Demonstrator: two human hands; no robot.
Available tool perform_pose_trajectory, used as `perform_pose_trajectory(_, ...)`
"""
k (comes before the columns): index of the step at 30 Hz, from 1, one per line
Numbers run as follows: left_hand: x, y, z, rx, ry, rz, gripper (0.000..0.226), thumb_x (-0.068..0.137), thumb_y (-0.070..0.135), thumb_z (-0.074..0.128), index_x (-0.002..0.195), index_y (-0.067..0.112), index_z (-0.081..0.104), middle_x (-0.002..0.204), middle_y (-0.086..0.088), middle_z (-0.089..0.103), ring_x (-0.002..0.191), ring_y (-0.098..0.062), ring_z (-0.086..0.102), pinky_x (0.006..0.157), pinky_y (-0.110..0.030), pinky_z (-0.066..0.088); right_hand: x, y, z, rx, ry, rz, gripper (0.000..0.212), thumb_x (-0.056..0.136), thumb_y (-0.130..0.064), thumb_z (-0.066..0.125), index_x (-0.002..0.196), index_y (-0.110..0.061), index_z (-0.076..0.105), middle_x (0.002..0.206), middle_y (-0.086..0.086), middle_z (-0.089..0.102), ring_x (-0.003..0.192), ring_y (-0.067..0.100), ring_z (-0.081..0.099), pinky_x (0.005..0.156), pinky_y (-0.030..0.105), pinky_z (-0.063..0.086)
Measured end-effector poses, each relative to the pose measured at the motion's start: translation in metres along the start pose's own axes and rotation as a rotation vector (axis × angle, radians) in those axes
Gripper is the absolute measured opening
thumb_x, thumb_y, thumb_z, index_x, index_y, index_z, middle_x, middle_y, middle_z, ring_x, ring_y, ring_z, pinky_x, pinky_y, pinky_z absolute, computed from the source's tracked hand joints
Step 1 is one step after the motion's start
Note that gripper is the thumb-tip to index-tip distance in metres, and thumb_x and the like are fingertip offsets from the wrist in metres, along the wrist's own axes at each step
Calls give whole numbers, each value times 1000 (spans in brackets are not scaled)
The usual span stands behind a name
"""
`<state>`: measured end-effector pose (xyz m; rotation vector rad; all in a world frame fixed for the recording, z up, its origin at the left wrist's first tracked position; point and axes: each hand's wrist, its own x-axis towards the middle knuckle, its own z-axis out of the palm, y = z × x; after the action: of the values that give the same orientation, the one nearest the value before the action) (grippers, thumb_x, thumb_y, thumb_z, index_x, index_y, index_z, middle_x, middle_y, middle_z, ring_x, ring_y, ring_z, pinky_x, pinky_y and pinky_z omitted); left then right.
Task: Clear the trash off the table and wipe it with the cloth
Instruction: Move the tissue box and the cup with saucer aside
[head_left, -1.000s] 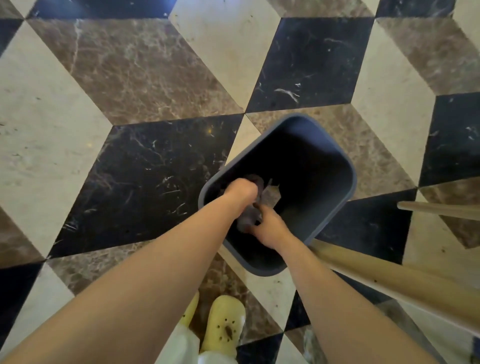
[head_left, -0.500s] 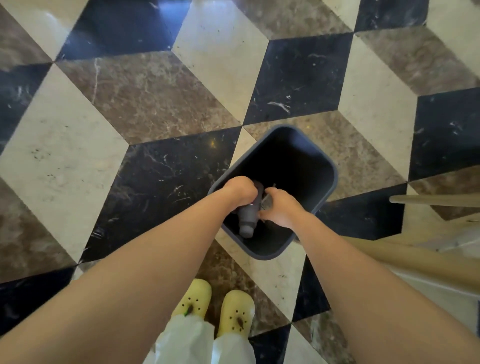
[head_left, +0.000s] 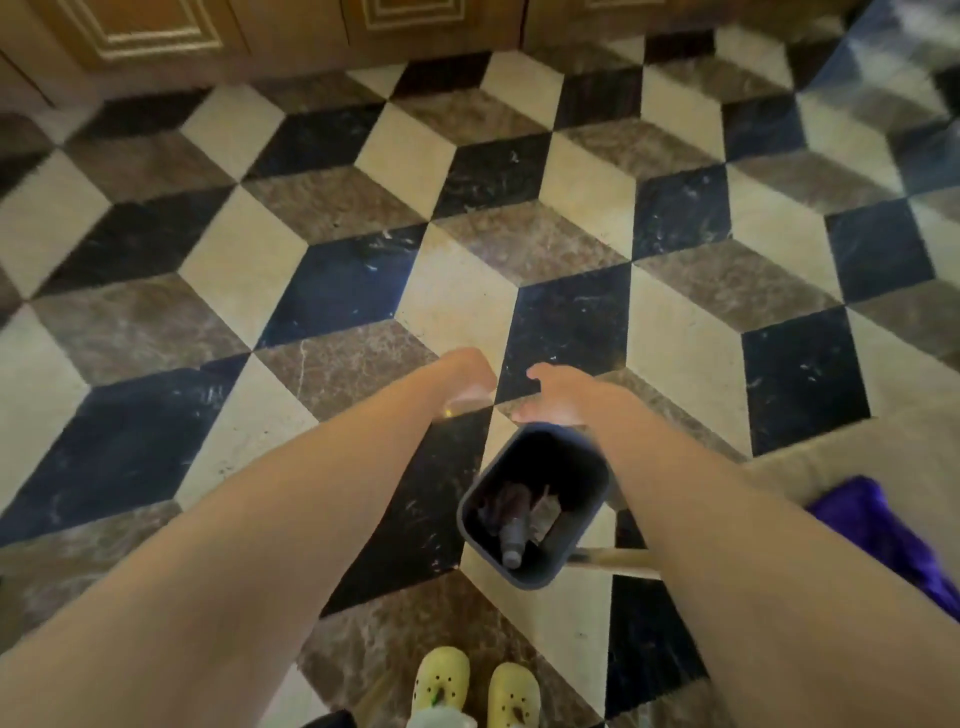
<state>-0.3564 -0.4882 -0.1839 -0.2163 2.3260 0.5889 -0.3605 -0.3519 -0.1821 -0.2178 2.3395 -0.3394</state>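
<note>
Grey plastic bin (head_left: 535, 574): standing on the chequered marble floor (head_left: 322, 291), holding a dark bottle (head_left: 511, 535) and crumpled wrappers (head_left: 543, 514).
Left hand (head_left: 467, 371): hovering, fingers curled, empty.
Right hand (head_left: 556, 395): hovering, fingers spreading, empty.
Purple cloth (head_left: 878, 530): lying at the surface (head_left: 831, 457) edge.

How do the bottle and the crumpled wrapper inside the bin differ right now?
The bottle is dark, long and smooth, lying lengthwise with its cap toward the near wall; the wrapper is paler, shorter and creased, with a corner sticking up. The bottle sits on the left side of the bin, the wrapper to its right. Both lie at the bottom, touching or nearly so, and neither hand holds them.
</note>
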Motion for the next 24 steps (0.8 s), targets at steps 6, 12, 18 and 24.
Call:
perform_pose_trajectory(6,-74,75,-115,108,109,202,41,95,21,46,133,7,49,140,-12,48,128,-27,45,108,-35,36,-103,-16,-147,15,67,-21,73,87,-44,59,147,-23,23,155,2,26,141,25,28,113,40,27)
perform_pose_trajectory(12,-156,144,-183,205,230,431,44,97,30,41,137,13,43,144,-7,43,130,-23,42,104,-30,34,-217,-6,-234,71,256,10,75,85,-33,65,146,-28,22,152,1,32,135,26,37,99,33,38)
perform_pose_trajectory(18,-226,224,-208,282,222,689,42,97,24,42,136,9,46,145,-7,44,134,-23,39,108,-29,29,-321,27,-256,56,492,84,70,85,-38,63,144,-27,26,149,2,38,133,25,42,110,39,37)
perform_pose_trajectory(24,-259,300,-173,330,136,910,44,96,34,43,137,18,42,148,-1,40,134,-20,37,102,-20,27,-415,79,-242,68,708,220,64,88,-32,61,144,-19,31,146,4,43,129,23,46,105,30,36)
